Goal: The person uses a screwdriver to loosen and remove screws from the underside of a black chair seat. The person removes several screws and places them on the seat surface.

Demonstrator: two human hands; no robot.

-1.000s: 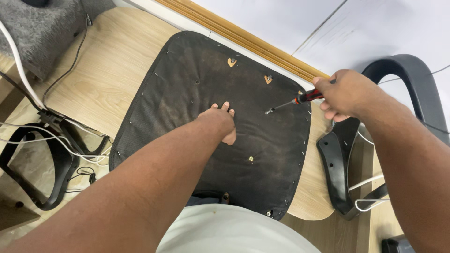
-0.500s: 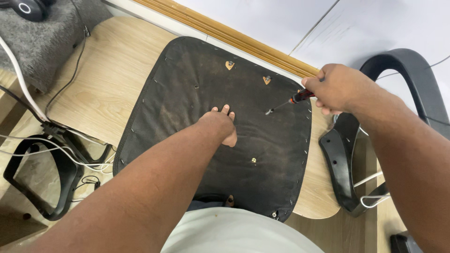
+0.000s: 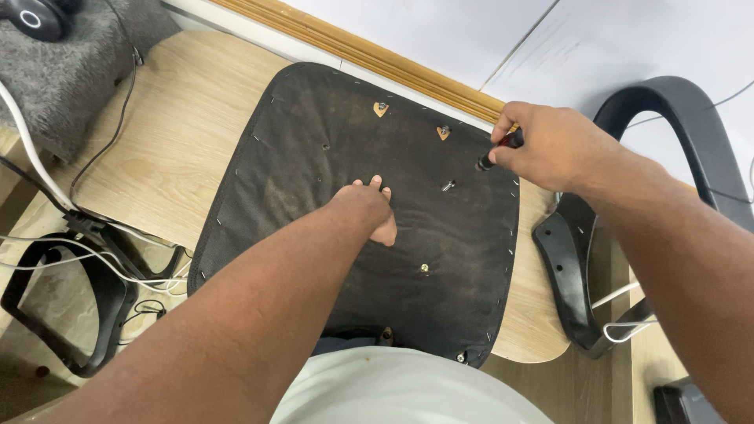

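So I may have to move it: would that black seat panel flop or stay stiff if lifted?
Probably stiff: the black seat panel lies flat and overhangs the wooden table without drooping. The stapled fabric suggests a rigid board beneath. Under the left hand it shows no sag.

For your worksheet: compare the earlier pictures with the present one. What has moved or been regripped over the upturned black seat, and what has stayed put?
The right hand has turned the screwdriver from lying slanted, its shaft pointing left, to tip-down near the seat's right edge; its grip stays closed on the handle. The left hand remains pressed flat on the black seat base, which has not shifted on the wooden table.
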